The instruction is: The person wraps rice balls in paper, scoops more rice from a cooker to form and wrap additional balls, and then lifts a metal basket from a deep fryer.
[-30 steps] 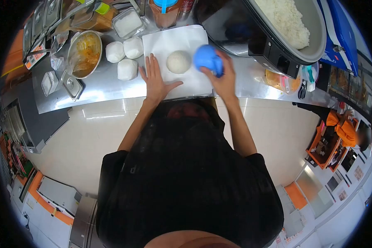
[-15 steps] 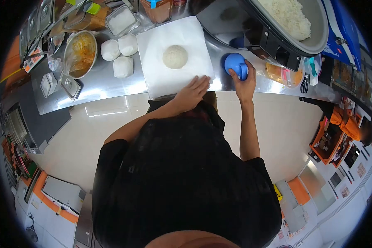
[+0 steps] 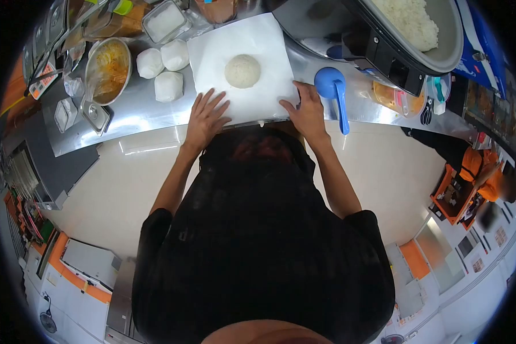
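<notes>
A round mound of rice [image 3: 242, 71] sits near the middle of a white paper sheet [image 3: 264, 37] on the steel counter. My left hand [image 3: 207, 117] lies at the sheet's lower left corner, fingers spread. At the lower right corner is my right hand [image 3: 307, 113], thumb and fingers apart on the paper's edge. Just right of it a blue scoop [image 3: 330, 86] rests on the counter, its handle towards me. Left of the sheet are three white wrapped bundles [image 3: 169, 86].
A large cooker of white rice [image 3: 410, 26] stands at the upper right. At the left are a metal bowl with orange food [image 3: 110, 69] and a clear container of white grains [image 3: 166, 22]. Another person [image 3: 480, 170] is at the far right.
My right hand has let go of the blue scoop and moved left to the paper. My left hand has moved left along the paper to its lower left corner.
</notes>
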Available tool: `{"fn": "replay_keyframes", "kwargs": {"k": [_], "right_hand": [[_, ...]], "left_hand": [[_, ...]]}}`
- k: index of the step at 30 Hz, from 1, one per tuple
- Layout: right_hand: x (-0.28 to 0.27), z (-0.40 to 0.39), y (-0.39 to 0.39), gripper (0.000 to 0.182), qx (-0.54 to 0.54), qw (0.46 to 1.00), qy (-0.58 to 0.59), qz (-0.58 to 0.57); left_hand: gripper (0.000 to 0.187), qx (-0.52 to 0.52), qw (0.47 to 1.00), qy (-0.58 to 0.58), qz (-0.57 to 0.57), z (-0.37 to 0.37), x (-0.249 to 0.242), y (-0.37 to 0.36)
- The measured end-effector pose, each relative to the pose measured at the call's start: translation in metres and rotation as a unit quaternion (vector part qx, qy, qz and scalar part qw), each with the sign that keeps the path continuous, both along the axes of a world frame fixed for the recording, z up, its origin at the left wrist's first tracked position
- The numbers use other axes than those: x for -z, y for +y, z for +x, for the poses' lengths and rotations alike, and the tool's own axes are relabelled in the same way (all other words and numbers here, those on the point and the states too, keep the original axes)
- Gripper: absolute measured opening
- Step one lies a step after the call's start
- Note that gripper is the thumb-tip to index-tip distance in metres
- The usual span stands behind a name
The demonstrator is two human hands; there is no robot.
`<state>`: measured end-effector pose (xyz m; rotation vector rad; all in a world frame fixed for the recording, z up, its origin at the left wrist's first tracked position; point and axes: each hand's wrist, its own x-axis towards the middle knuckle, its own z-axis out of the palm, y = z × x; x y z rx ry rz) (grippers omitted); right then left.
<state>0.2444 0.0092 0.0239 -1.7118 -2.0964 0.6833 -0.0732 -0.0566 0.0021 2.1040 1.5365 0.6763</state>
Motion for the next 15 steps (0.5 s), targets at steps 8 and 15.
{"fn": "replay_keyframes", "kwargs": {"k": [8,15], "right_hand": [[-0.004,-0.004,0.012,0.060,0.150,0.960,0.108,-0.212],[-0.017,0.000,0.007,0.062,0.187,0.924,0.233,-0.241]], "left_hand": [[0.026,-0.028,0.999,0.025,0.037,0.003,0.014,-0.002],[0.022,-0.026,1.000,-0.003,0.007,0.001,0.001,0.005]]}}
